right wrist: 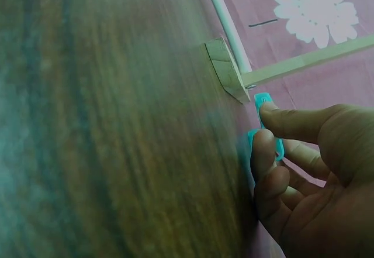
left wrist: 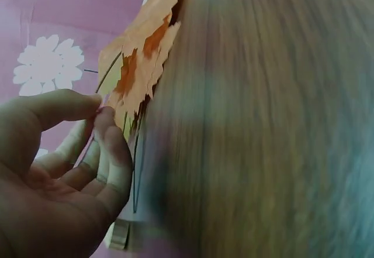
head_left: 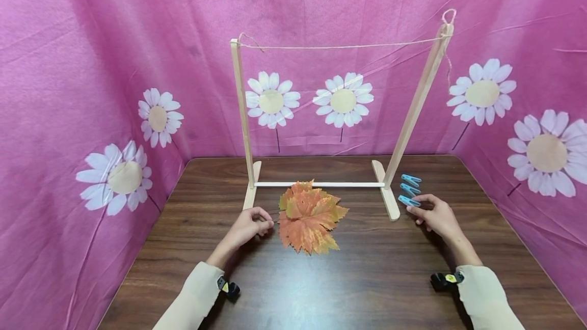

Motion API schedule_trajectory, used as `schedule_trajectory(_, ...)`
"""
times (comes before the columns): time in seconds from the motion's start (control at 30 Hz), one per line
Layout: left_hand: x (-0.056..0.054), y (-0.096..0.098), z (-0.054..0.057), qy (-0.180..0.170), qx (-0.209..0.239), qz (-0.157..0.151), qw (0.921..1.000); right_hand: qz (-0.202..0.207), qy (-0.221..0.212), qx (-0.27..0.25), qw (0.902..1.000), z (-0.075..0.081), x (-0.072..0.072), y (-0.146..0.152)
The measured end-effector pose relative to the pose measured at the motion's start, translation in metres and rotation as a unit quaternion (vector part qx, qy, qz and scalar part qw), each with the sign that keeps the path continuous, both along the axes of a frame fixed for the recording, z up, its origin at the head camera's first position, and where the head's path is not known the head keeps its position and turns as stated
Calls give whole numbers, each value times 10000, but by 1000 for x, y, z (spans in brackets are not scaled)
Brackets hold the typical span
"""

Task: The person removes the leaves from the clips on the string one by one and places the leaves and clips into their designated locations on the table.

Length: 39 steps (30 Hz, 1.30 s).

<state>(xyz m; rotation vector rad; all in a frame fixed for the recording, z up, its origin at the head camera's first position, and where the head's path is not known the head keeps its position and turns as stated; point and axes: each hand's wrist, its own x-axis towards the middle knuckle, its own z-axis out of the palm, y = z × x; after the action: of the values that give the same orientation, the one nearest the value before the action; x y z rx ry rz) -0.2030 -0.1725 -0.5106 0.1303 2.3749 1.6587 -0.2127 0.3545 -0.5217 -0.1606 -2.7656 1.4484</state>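
Several orange and yellow artificial leaves (head_left: 309, 220) lie in a pile at the middle of the table. At their left side my left hand (head_left: 249, 227) pinches the thin stem of one leaf (left wrist: 110, 71) between thumb and forefinger; the other stems show below it in the left wrist view. On the right, three blue clothespins lie in a row beside the stand's foot. My right hand (head_left: 437, 218) pinches the nearest clothespin (head_left: 407, 201) at its right end. The middle clothespin (head_left: 409, 189) and the far clothespin (head_left: 411, 180) lie just behind it.
A wooden stand with a left post (head_left: 242, 111), a right post (head_left: 419, 106) and a white bottom rod (head_left: 348, 185) stands behind the leaves. Twine (head_left: 339, 46) is strung between the post tops. A pink flowered cloth (head_left: 302, 4) surrounds the wooden table (head_left: 293, 294).
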Motion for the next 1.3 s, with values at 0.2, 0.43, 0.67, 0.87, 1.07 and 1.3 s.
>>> schedule_trajectory(0.2,1,-1,4,632,-1036,-282,9922,-63,120,156,9998,-4,0,1)
schedule_trajectory(0.43,3,-1,6,1238,-1842,-628,9730,-192,144,377,9990,-8,0,4)
schedule_trajectory(0.67,1,0,6,1273,-2074,-738,9671,-160,40,505,9986,-9,-2,6)
schedule_trajectory(0.87,1,0,5,1080,-2022,-721,9707,-111,-37,543,9985,-10,-4,7)
schedule_trajectory(1.07,-2,-1,4,1059,-1845,-794,9739,-122,-49,507,9986,-10,-2,7)
schedule_trajectory(1.3,-5,-3,10,1355,-1842,-665,9712,-266,-109,284,9992,-7,0,4)
